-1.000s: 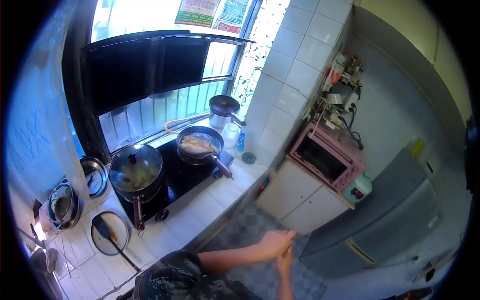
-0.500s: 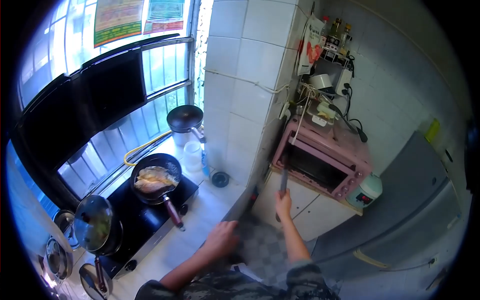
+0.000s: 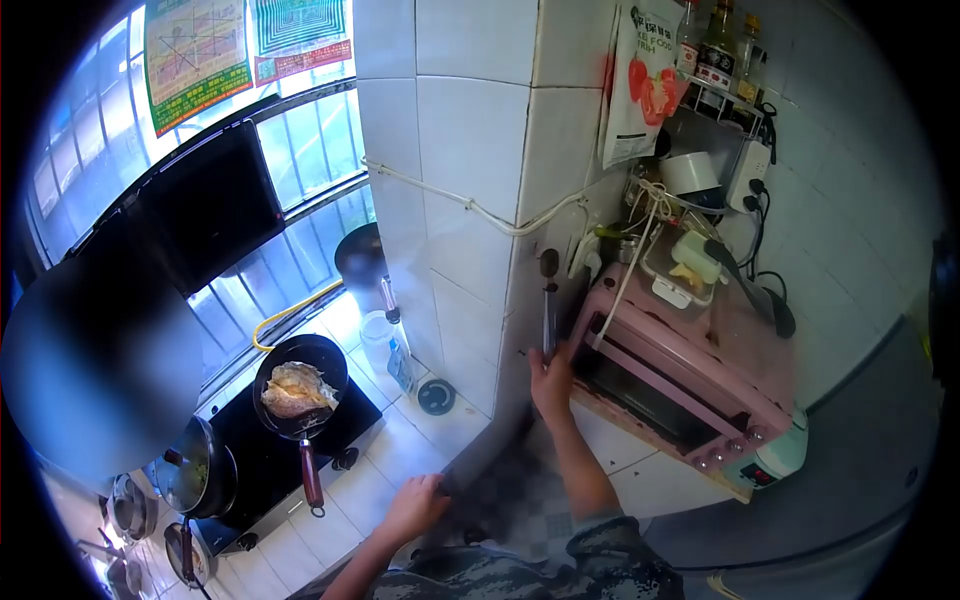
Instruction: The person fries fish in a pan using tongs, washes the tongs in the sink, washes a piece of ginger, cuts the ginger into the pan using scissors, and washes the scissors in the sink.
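Observation:
My right hand [image 3: 553, 385] is closed around a slim long-handled utensil [image 3: 550, 325], held upright before the tiled pillar. Its shaft looks metallic and its upper end dark and rounded; I cannot tell its exact kind. Low over the counter's front edge, my left hand [image 3: 416, 507] has its fingers curled in, with nothing visible in them. To its upper left, a frying pan [image 3: 311, 460] rests on the black stove [image 3: 255, 440], a browned fish piece [image 3: 299, 389] inside. Beside that pan sits a lidded pot [image 3: 190, 470].
A pink oven [image 3: 690, 345] stands right of the pillar [image 3: 470, 120], a food container [image 3: 680, 270] on top. A mint-green appliance [image 3: 775, 455] is beside it. A small round dark object [image 3: 437, 396] lies on the counter. A large blurred shape [image 3: 100, 370] covers the left side.
My right hand has raised the utensil from in front of the oven toward the pillar. The view has shifted, and a blurred shape has appeared at left. The frying pan stays on the stove.

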The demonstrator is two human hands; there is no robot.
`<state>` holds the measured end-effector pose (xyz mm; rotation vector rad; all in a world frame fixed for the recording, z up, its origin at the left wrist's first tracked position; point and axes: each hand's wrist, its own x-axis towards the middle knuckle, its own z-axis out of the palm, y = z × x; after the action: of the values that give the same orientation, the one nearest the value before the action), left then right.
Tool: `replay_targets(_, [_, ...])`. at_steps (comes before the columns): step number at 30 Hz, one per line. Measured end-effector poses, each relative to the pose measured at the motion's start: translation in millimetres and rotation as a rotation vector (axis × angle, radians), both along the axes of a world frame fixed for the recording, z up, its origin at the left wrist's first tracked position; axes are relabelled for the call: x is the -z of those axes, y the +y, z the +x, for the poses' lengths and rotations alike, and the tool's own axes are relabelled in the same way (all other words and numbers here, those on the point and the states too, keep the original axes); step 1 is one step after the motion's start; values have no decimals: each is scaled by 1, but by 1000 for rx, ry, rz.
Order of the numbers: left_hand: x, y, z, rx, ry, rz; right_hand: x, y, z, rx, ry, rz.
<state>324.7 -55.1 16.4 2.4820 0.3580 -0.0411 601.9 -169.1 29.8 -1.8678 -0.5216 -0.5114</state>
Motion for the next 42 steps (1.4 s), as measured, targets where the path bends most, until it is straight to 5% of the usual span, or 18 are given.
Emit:
replay_targets(13, [-2, 5, -12, -9, 65, -17, -2, 2, 5, -49, 260, -138])
replay_targets(17, [2, 18, -43, -34, 99, -9, 43, 17, 29, 76, -4, -245])
replay_targets(23, [24, 41, -107, -47, -16, -80, 38, 20, -5, 282, -257, -197])
replay_targets(27, [44, 60, -153, -114, -20, -169, 34, 27, -24, 258, -16, 23])
replay_targets(31, [44, 74, -193, -238, 70, -243, 13, 41, -52, 508, -208, -136])
replay_targets(35, [56, 81, -211, -343, 121, -307, -25, 104, -94, 253, -598, -54])
replay_targets(39, [61, 86, -208, -467, 125, -342, -38, 227, -84, -295, -617, -85])
replay_targets(42, [63, 88, -194, -593, 141, -310, -45, 333, -46, -380, -655, -196])
